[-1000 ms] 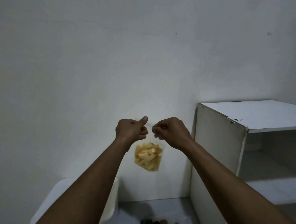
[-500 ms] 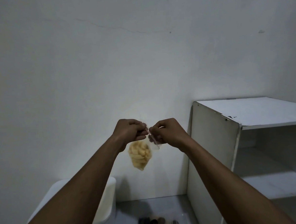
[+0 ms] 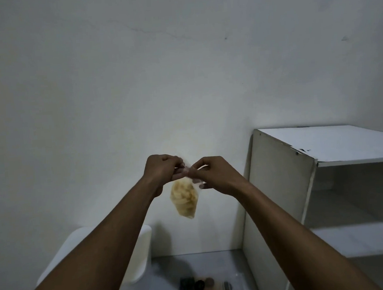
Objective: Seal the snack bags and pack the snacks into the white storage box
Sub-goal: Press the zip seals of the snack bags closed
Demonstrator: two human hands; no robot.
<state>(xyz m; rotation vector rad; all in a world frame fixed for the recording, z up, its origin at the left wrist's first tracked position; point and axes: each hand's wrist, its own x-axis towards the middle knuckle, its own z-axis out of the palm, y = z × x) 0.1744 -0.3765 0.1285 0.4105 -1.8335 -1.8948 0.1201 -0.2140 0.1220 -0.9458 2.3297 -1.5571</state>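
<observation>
A small clear plastic bag of pale yellow snacks [image 3: 185, 200] hangs in the air in front of the wall. My left hand [image 3: 162, 169] and my right hand [image 3: 213, 175] both pinch its gathered top, knuckles close together. The bag's neck looks twisted between the fingers. The white storage box [image 3: 141, 257] stands at the lower left, partly hidden behind my left forearm. More snacks in a clear bag [image 3: 205, 288] lie on the floor at the bottom edge, dark and round pieces among them.
A white shelf unit [image 3: 284, 195] stands at the right, its side panel close to my right forearm. A plain white wall fills the view behind. Grey floor [image 3: 194, 262] shows between box and shelf.
The hands came closer together and the bag's top went from spread flat to bunched and twisted. The snacks gathered into a narrower bundle that swung slightly right.
</observation>
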